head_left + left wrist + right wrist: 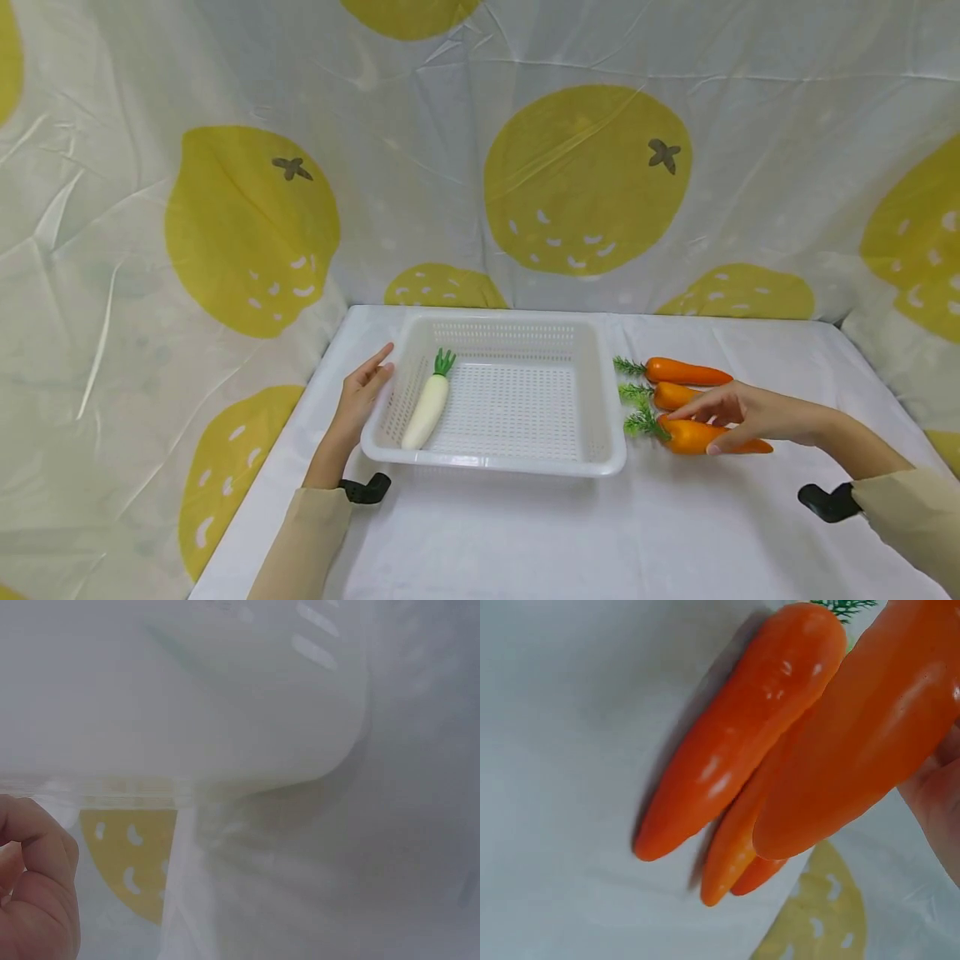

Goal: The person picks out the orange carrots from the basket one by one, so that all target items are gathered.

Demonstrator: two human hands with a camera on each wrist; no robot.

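My right hand (765, 410) grips an orange carrot (686, 436) from above, the thumb on its near side. In the right wrist view this carrot (862, 742) looms close to the camera, and other carrots lie on the cloth behind it. Farther back are a middle carrot (672, 395), partly covered by the fingers, and a far carrot (686, 372). Fingers relaxed, my left hand (360, 400) stands against the left side of a white plastic basket (498, 461). Inside the basket, along its left wall, lies a white radish (427, 411) with a green top.
A white cloth (480, 542) covers the table. Behind and at the sides hangs a curtain (420, 167) printed with yellow lemons. The carrots' leafy tops point toward the basket's right wall, close beside it.
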